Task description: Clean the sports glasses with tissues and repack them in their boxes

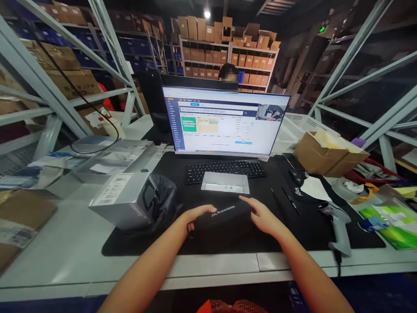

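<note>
A long black case (224, 214) with white lettering lies low over the black desk mat, between both hands. My left hand (199, 213) is closed on its left end, where a small dark loop hangs by the wrist. At the right end, my right hand (262, 215) holds the case, with the index finger along its far edge and the thumb nearer me. Just beyond is a white open box tray (224, 183), in front of the black keyboard (224, 169). The undersides of the case and the lower fingers are hidden.
A grey printed box (120, 200) leans on a black plastic bag (164, 198) at left. A monitor (224, 124) stands behind the keyboard. To the right are pens (291, 201), a mouse (297, 176), a barcode scanner (337, 228) and a cardboard box (319, 154). Another person sits behind the monitor.
</note>
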Available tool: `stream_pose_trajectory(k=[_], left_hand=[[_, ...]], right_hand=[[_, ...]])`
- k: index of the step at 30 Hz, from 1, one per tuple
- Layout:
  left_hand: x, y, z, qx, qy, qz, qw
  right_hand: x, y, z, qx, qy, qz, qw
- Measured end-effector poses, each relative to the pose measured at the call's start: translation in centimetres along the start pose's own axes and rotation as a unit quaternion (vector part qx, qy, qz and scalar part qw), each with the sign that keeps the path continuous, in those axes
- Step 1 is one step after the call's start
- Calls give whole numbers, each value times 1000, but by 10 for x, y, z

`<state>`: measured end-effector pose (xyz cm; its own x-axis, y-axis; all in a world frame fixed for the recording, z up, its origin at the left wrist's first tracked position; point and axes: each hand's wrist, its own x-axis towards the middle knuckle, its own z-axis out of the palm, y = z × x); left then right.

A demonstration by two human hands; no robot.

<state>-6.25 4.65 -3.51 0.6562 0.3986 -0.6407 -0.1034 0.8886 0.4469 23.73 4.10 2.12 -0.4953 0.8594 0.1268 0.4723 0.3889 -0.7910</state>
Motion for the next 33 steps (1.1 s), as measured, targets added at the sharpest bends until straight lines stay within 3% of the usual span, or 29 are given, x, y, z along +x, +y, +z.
stream_pose_trajectory(k=[5, 11, 15, 17, 21, 24, 29, 31, 33], left_hand=[[0, 4, 4, 2, 26, 72, 997], [-26, 18, 18, 35, -44, 170, 984], [-38, 21, 17, 101, -5, 238, 966], [-43, 22, 20, 175, 31, 281, 943], [-58, 22, 38, 380, 164, 339, 845], [-62, 14, 58, 507, 206, 341, 764], [-45, -14, 91, 680, 308, 406, 528], [-37, -21, 98, 716, 320, 390, 483], [-32, -24, 102, 732, 336, 368, 464]], right_hand=[[-1, -6, -4, 17, -17, 63, 998], [1, -2, -5, 97, -54, 119, 987], [3, 6, -2, 186, -86, 185, 961], [4, 10, -2, 230, -89, 207, 947], [8, 15, 1, 280, -82, 243, 925], [10, 18, 6, 285, -73, 255, 921], [14, 23, 14, 222, -54, 254, 940], [15, 25, 10, 188, -52, 243, 950], [13, 25, -1, 162, -56, 220, 960]])
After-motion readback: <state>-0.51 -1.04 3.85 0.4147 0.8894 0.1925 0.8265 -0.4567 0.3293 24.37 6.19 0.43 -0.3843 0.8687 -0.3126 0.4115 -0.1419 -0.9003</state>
